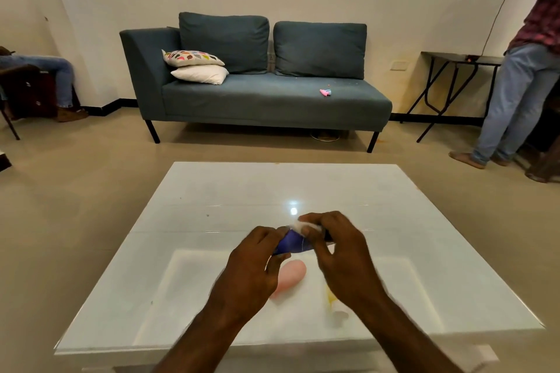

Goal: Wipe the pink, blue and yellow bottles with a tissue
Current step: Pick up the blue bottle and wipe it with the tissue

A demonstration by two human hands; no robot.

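Blue sofa (260,94) against wall, two pillows (197,66) on it; black folding table (454,82) right; white bench (212,191) in front.

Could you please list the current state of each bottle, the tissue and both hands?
blue bottle: lifted off the table, held tilted between both hands.
tissue: crumpled, pressed on the blue bottle.
pink bottle: lying on the white table, untouched.
yellow bottle: on the table, mostly hidden by the right arm.
left hand: gripping the blue bottle.
right hand: holding the tissue.

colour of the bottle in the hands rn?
Blue bottle, seen in the head view, the only one.
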